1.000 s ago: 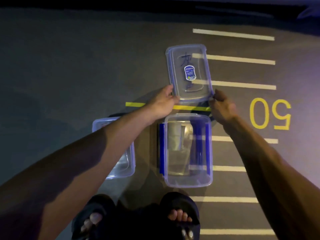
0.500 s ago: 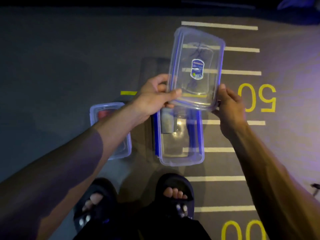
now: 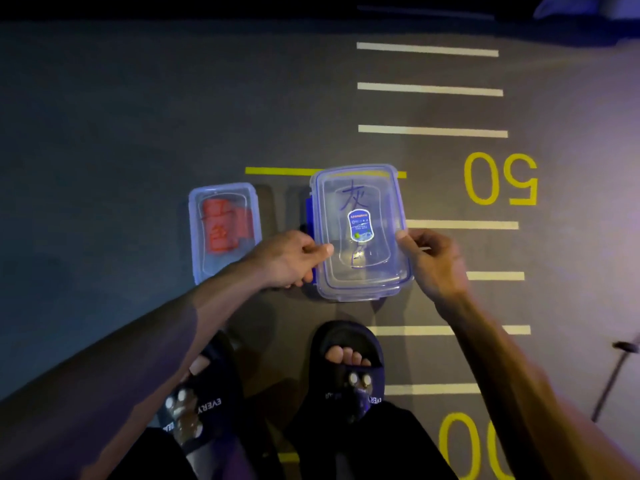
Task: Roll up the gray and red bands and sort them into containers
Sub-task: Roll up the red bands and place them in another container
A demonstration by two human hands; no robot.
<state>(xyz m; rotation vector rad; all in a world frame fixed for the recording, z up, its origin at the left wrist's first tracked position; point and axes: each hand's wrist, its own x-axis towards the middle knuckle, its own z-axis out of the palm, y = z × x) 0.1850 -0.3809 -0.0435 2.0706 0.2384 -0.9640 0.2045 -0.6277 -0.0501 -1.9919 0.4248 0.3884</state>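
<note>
Head view, looking down at a dark floor (image 3: 138, 133) marked with white stripes, a yellow line and yellow numerals. Two clear plastic boxes stand side by side on the floor, close but not touching. The right box (image 3: 363, 289) has blue side clips, and a clear lid (image 3: 360, 202) lies on top of it; the lid bears a handwritten character and a small blue sticker (image 3: 361, 225). The left hand (image 3: 287, 259) pinches the lid's left edge, thumb on top and fingers curled beneath. The right hand (image 3: 433, 261) grips the lid's right edge, thumb tip on the rim and fingers curled. Whether the lid is fully seated cannot be told. The gray contents of this box are not discernible through the lid. The left box (image 3: 223, 233) is closed with its own lid, which carries red handwriting; red material shows inside through the clear plastic. Near the lower edge, two feet in black slides (image 3: 346, 362) stand just behind the boxes.
</note>
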